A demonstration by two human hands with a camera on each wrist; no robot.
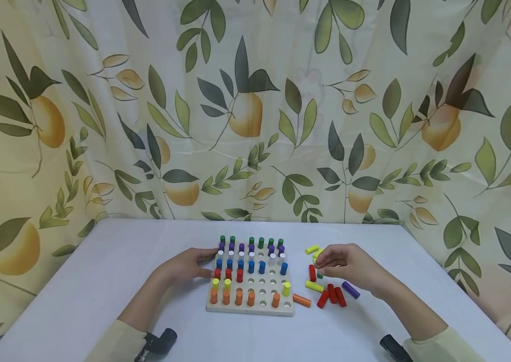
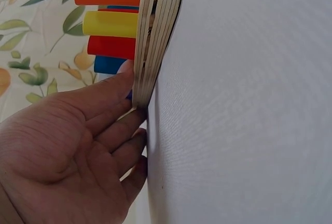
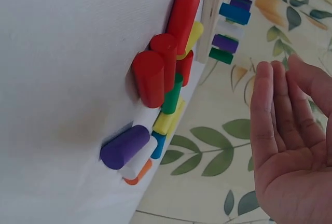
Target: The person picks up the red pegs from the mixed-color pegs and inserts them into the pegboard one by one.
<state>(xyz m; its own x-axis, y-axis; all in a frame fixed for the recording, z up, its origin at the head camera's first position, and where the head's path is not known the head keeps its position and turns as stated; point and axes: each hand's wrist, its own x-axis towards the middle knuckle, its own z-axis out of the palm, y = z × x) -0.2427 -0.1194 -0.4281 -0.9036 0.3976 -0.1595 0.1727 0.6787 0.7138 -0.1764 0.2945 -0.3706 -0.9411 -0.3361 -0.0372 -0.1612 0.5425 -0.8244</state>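
A pale wooden pegboard (image 1: 249, 310) lies on the table, with coloured pegs standing in rows: green, purple, white, blue, red, yellow and orange. Several holes show in its front right part. My left hand (image 1: 187, 264) touches the board's left edge, thumb beside the red peg (image 1: 217, 273). In the left wrist view its fingers rest low against the board's layered side. To the board's right, my right hand (image 1: 355, 264) hovers over loose pegs, thumb and fingertips close together. Nothing shows between them in the right wrist view. It partly hides a green peg (image 1: 320, 274).
Right of the board lie several red pegs (image 1: 322, 299), yellow pegs (image 1: 314, 286), a purple peg (image 1: 351, 290) and an orange peg (image 1: 302, 300). The right wrist view adds a white peg (image 3: 139, 157) and a blue peg (image 3: 158, 146). A patterned curtain (image 1: 282, 151) hangs behind the table.
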